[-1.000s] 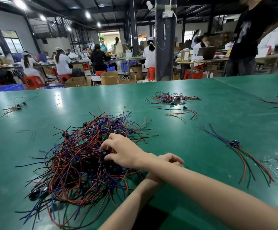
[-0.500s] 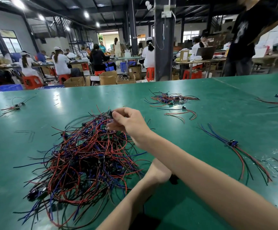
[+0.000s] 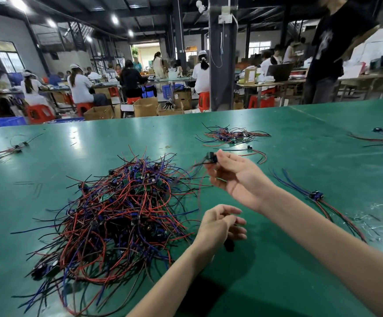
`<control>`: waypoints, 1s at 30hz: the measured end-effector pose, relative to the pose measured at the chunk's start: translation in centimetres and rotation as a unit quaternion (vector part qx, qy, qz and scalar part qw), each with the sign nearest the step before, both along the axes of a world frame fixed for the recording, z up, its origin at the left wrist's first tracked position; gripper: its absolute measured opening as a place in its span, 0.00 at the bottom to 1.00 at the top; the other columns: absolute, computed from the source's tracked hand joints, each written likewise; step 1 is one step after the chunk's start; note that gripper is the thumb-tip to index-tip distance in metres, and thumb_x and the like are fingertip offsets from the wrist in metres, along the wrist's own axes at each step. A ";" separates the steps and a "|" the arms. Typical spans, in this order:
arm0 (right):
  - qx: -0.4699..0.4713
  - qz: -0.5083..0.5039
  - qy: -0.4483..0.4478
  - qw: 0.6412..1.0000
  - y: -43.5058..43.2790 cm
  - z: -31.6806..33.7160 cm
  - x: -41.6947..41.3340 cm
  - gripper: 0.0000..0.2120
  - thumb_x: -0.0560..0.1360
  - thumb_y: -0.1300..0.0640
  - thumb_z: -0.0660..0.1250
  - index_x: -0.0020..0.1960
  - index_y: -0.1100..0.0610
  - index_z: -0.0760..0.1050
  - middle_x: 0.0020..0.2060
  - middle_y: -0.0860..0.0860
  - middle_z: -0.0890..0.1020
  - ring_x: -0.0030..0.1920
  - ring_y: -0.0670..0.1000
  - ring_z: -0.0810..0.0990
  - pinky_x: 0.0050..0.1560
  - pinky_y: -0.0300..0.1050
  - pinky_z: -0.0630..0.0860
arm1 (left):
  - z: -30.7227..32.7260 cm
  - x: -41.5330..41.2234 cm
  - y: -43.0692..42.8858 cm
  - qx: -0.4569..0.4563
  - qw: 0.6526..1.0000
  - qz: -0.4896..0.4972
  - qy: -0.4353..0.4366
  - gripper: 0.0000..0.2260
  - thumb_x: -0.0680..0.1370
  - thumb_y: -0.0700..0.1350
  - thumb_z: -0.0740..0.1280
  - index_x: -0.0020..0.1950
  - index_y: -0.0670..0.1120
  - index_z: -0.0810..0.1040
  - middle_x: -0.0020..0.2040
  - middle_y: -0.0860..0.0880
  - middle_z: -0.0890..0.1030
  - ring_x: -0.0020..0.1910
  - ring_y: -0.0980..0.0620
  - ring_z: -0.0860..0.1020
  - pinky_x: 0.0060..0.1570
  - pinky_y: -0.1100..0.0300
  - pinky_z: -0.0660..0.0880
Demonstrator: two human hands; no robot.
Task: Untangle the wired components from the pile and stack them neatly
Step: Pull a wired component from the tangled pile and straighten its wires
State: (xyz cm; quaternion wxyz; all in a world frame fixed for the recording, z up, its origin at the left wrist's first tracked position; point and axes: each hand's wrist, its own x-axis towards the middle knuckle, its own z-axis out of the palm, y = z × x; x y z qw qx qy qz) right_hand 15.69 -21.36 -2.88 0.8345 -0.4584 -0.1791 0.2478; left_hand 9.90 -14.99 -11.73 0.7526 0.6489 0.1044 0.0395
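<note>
Above green bench: right hand pinches small black wired component; left hand loosely curled. Risk: trailing leads snag tangled red-blue-black wire pile, dragging it.

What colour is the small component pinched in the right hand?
Black small component, best in head view.

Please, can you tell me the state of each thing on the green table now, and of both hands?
big pile: tangled, lying on the table.
black component: held above the table, pinched by the right hand; its wires are blurred.
left hand: relaxed, holds nothing.
sorted bundle: flat, wires roughly aligned.
far small heap: loose, tangled.
</note>
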 end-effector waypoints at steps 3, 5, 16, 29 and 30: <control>-0.002 -0.023 -0.014 1.000 -2.2 -1.0 0.2 0.07 0.73 0.56 0.64 0.43 0.60 0.73 0.32 0.52 0.82 0.30 0.46 0.78 0.34 0.38 0.78 | 0.9 -0.1 0.2 -0.060 0.994 0.065 -0.060 0.11 0.79 0.28 0.55 0.47 0.39 0.74 0.38 0.42 0.77 0.26 0.56 0.76 0.30 0.63 0.77; 0.001 -0.042 -0.011 0.999 -3.4 -1.6 0.5 0.08 0.69 0.55 0.65 0.42 0.60 0.74 0.32 0.52 0.82 0.31 0.46 0.79 0.36 0.38 0.79 | 1.5 -0.1 0.5 -0.082 0.992 0.074 -0.065 0.12 0.78 0.27 0.55 0.47 0.39 0.75 0.38 0.43 0.78 0.26 0.55 0.77 0.30 0.63 0.78; 0.050 -0.131 0.027 0.990 -6.0 -4.7 1.6 0.07 0.66 0.59 0.68 0.43 0.58 0.72 0.30 0.51 0.82 0.33 0.48 0.82 0.40 0.41 0.81 | 2.8 -0.8 1.4 -0.069 0.987 0.006 -0.146 0.12 0.79 0.32 0.58 0.45 0.40 0.81 0.37 0.46 0.82 0.33 0.54 0.77 0.32 0.64 0.75; 0.011 -0.048 0.032 0.998 -5.9 -5.1 -0.5 0.08 0.67 0.59 0.69 0.44 0.60 0.74 0.33 0.55 0.78 0.25 0.47 0.72 0.25 0.38 0.74 | 2.6 -1.3 0.4 0.128 0.979 0.042 -0.152 0.14 0.81 0.44 0.61 0.41 0.52 0.84 0.32 0.58 0.80 0.32 0.62 0.71 0.38 0.70 0.67; 0.000 -0.047 0.024 0.999 -5.8 -5.2 -0.7 0.07 0.67 0.59 0.69 0.44 0.60 0.74 0.33 0.55 0.79 0.25 0.47 0.72 0.24 0.38 0.72 | 2.6 -1.2 0.4 0.123 0.981 0.037 -0.143 0.13 0.81 0.45 0.61 0.44 0.52 0.84 0.34 0.58 0.81 0.35 0.62 0.72 0.40 0.69 0.69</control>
